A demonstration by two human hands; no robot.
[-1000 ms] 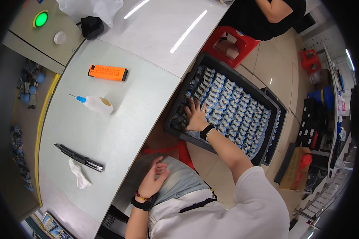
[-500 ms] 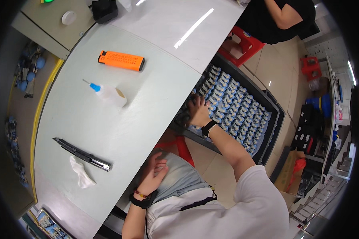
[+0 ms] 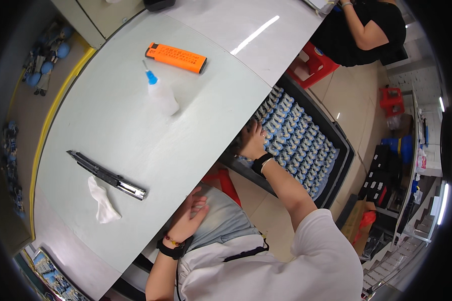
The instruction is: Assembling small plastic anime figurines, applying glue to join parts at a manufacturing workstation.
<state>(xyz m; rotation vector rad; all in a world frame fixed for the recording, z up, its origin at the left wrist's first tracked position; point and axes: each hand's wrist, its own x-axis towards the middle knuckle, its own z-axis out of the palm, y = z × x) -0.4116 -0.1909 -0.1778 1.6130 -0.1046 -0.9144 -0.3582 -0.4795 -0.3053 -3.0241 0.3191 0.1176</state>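
My right hand (image 3: 252, 141) reaches over the near left end of a black tray (image 3: 347, 158), beside the table edge. Its fingers are apart and touch the small blue-and-white figures (image 3: 299, 135) set in close rows there. Part of the thumb side is hidden near the tabletop, and I see nothing held. My left hand (image 3: 188, 219) rests by my lap at the table's edge, fingers loosely bent and apart, with nothing in it. Closest to it on the table lie a black utility knife (image 3: 108, 176) and a crumpled white cloth (image 3: 103, 203).
On the pale table (image 3: 135, 135) a white squeeze bottle (image 3: 163, 99) with a blue needle tip lies below an orange block with black ends (image 3: 177, 57). A red stool (image 3: 314, 65) and a person in black (image 3: 361, 35) are beyond the tray. Blue-grey figures (image 3: 45, 62) lie on a lower left ledge.
The view has shifted, so the table things sit further right or higher in it. My right hand stays at the tray's end, fingers slightly moved; my left hand remains by my lap.
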